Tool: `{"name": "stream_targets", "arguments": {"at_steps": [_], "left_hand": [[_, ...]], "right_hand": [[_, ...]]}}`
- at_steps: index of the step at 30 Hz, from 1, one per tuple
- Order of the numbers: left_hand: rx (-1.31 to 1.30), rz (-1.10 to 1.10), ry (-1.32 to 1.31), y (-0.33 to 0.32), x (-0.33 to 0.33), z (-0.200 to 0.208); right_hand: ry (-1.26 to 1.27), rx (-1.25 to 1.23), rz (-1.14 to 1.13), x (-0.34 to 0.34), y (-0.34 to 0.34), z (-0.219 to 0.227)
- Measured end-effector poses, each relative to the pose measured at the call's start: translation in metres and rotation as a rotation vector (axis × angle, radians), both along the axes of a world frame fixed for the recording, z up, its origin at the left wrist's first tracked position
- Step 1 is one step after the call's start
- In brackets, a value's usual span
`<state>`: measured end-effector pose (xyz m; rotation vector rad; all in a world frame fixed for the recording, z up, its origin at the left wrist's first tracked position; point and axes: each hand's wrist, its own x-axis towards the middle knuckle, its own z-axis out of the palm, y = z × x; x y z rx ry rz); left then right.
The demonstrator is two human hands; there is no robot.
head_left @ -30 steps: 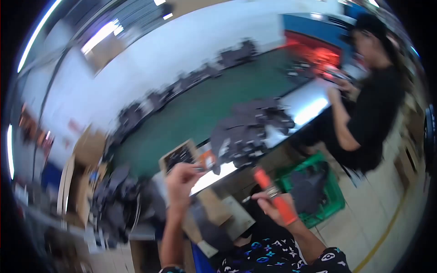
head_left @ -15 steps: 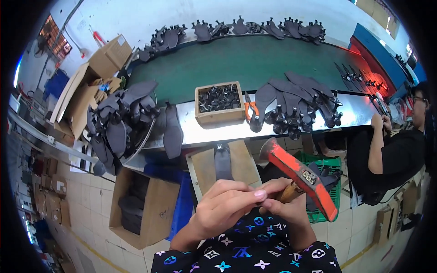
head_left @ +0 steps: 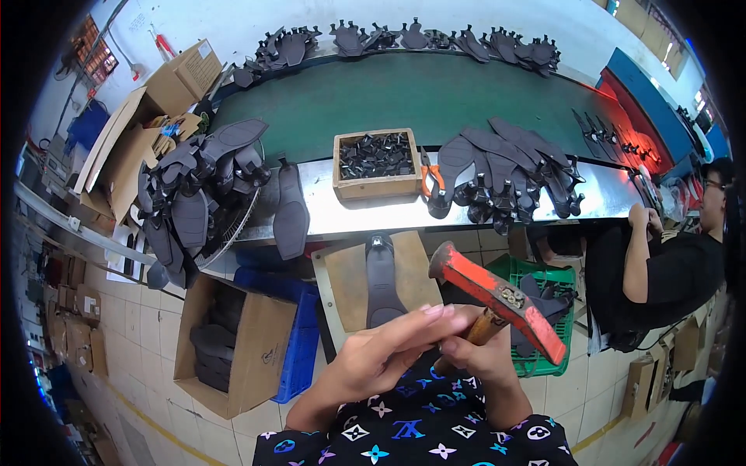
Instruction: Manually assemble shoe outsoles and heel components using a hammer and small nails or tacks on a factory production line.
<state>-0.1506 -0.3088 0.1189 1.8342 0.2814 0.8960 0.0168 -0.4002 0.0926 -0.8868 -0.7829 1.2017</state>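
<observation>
**Hammer held over the lap, below a bench of black shoe parts**

A long green conveyor belt [head_left: 435,97] runs across the top of the view, with black sole pieces [head_left: 404,37] lined along its far edge. In front of it lies a metal surface [head_left: 346,217], loaded with a heap of black insoles [head_left: 198,182] on the left and another pile of insoles [head_left: 505,171] on the right. Between the 2 piles sits a wooden box [head_left: 377,185] filled with small dark parts, with orange-handled pliers [head_left: 430,175] just beside it. Below the surface, an open cardboard box [head_left: 249,353] stands on the tiled floor next to a blue crate [head_left: 299,342], and a green basket [head_left: 548,279] sits to the right. A second person in black [head_left: 660,268] sits at the far right, hands at the surface.

A single dark insole [head_left: 382,283] rests on a tan board [head_left: 346,279] directly ahead. The right hand [head_left: 486,357] has its grip clenched around the wooden handle of a red-headed hammer [head_left: 497,299], whose head is tilted up above the lap. The left hand [head_left: 385,353] lies against the right one, fingers extended over the handle, grip loose, touching the handle but not closed on it.
</observation>
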Motion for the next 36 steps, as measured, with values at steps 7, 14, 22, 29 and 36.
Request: {"name": "stream_targets", "arguments": {"at_steps": [7,14,22,29,36], "left_hand": [[-0.086,0.091,-0.019,0.01,0.007,-0.005],[0.358,0.32,0.093,0.003,0.008,-0.011],[0.465,0.78,0.392,0.06,0.007,-0.062],[-0.01,0.506,0.256,0.106,0.024,-0.13],[-0.142,0.534,0.178,0.085,0.014,-0.132]], "right_hand": [[-0.044,-0.058,-0.028,0.002,0.004,-0.005],[-0.14,0.109,0.096,0.011,0.011,-0.021],[-0.226,-0.13,0.126,0.022,0.055,-0.033],[-0.663,-0.036,0.028,0.036,0.124,-0.058],[-0.88,0.03,0.169,0.039,0.144,-0.07]]}}
